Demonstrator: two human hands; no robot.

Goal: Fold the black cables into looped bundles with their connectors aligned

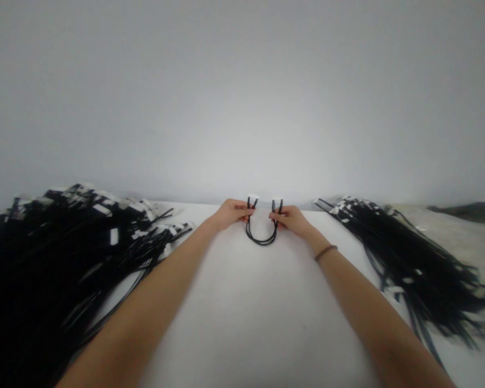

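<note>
My left hand (230, 214) and my right hand (289, 221) are close together at the far side of the white table (242, 323). Each hand pinches one side of a small bundle of black cable ties (261, 242), which hangs between them in a U-shaped loop. The tie ends rise above my fingers, and a white tag (253, 197) shows at the top of the left side. A large heap of black cable ties with white tags (44, 269) lies to the left of my left arm.
Another heap of black ties (412, 269) spreads to the right of my right arm, over the table's right side. A beige cloth (448, 237) lies beyond it. A dark band (325, 252) circles my right wrist. A plain pale wall (242, 108) rises behind the table.
</note>
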